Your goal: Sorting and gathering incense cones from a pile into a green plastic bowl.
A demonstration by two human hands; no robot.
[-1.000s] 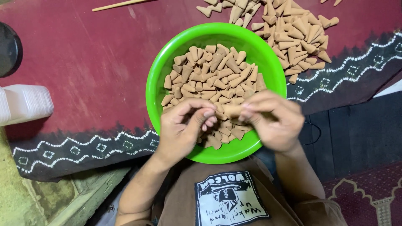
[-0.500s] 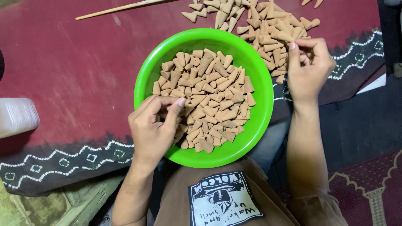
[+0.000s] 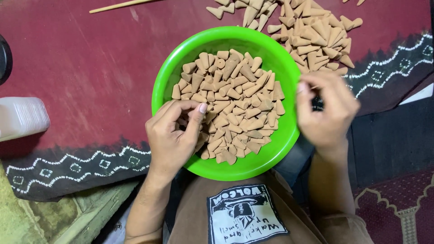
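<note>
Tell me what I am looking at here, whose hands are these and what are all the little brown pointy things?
The camera sits on a person's head and looks down, so you see that person's own two bare hands. On the lap rests a round bright green plastic bowl full of small tan clay-like cones. The left hand reaches into the bowl, its fingers curled on the cones. The right hand is beside the bowl's rim, blurred, so I cannot tell if it holds a cone. Behind the bowl, a loose pile of the same cones lies on a dark red cloth with a white patterned border. A thin wooden stick lies at the top.
</note>
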